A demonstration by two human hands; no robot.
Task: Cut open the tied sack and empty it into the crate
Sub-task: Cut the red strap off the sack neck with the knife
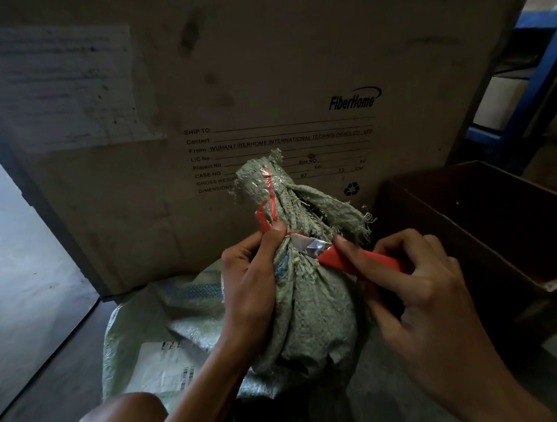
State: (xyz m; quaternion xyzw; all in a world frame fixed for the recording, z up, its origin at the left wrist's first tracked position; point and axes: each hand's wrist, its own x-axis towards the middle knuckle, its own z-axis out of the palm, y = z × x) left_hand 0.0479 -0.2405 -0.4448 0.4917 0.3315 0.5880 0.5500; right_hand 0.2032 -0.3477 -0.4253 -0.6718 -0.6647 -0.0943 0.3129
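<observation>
Cutting step judged in hand: sack (307, 305) stood upright before the big carton (233, 85), crate (482, 227) just beside it at right, neck clenched by left hand (251, 275), red-handled knife (346, 255) gripped by right hand (411, 288), blade laid against the red tie (270, 198); next, a controlled slice away from the left thumb was called for.

My left hand (251, 275) and right hand (414, 288) are bare: no gloves, rings or watch. Both forearms show unsleeved, and one bare knee (120, 418).
</observation>
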